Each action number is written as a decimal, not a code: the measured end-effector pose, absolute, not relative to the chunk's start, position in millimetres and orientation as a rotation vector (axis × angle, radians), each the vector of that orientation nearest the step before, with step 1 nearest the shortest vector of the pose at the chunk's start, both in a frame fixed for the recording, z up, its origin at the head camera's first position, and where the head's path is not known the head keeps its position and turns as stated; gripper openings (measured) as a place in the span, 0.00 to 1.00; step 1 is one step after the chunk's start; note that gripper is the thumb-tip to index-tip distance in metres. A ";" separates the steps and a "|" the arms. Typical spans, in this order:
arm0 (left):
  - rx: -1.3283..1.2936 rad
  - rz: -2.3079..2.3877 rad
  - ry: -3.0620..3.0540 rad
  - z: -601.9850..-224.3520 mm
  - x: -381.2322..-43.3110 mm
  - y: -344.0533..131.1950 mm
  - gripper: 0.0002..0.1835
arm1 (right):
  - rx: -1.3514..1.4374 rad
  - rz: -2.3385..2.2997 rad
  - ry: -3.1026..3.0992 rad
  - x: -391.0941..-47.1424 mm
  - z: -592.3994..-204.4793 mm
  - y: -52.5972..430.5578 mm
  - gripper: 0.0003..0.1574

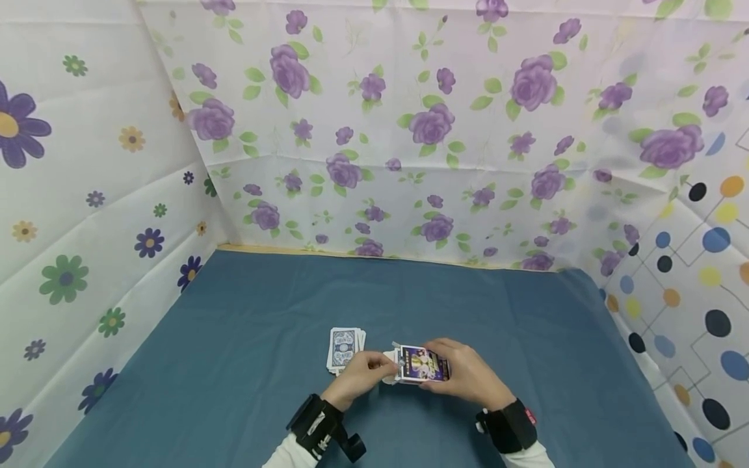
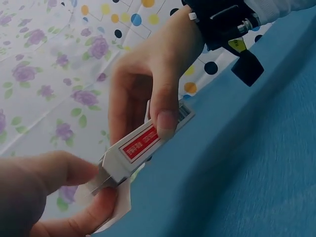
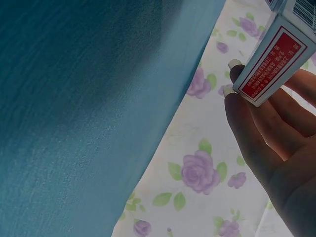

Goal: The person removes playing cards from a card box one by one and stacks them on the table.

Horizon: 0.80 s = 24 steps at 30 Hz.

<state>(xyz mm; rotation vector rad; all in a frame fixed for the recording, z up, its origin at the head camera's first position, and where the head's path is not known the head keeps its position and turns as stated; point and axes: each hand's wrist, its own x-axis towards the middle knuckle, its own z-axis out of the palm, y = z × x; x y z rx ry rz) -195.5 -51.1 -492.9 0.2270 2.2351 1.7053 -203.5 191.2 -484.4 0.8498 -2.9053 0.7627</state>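
Observation:
A playing-card box (image 1: 422, 364) with a dark picture front lies in the grip of my right hand (image 1: 465, 374), thumb on one edge and fingers on the opposite one. The box's narrow side, with a red label (image 2: 140, 143), shows in the left wrist view. At its left end a white flap (image 2: 118, 210) stands open. My left hand (image 1: 363, 377) pinches a thin stack of cards (image 2: 100, 180) at that open end between thumb and forefinger. Beside the left hand, a pile of blue-backed playing cards (image 1: 344, 348) lies slightly fanned on the table.
A blue cloth (image 1: 251, 364) covers the table. Flowered sheets (image 1: 363, 130) hang behind it and at the left, and a dotted sheet (image 1: 702, 325) hangs at the right. Black straps with cameras (image 1: 506, 426) sit on both wrists.

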 end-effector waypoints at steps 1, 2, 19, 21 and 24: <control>0.227 1.714 2.223 -492.9 -195.3 -50.3 0.12 | 0.853 0.763 -2.903 -203.4 -484.3 191.4 0.44; 0.228 1.721 2.216 -493.1 -194.9 -49.5 0.12 | 0.855 0.765 -2.902 -203.3 -484.5 191.8 0.44; 0.174 1.696 2.304 -493.1 -193.1 -39.4 0.09 | 0.870 0.748 -2.880 -200.9 -480.7 190.3 0.43; 0.164 1.703 2.285 -493.7 -192.4 -39.9 0.10 | 0.862 0.757 -2.888 -200.6 -482.3 190.8 0.43; 0.150 1.718 2.247 -495.6 -192.1 -41.6 0.11 | 0.861 0.771 -2.901 -200.6 -484.2 191.5 0.43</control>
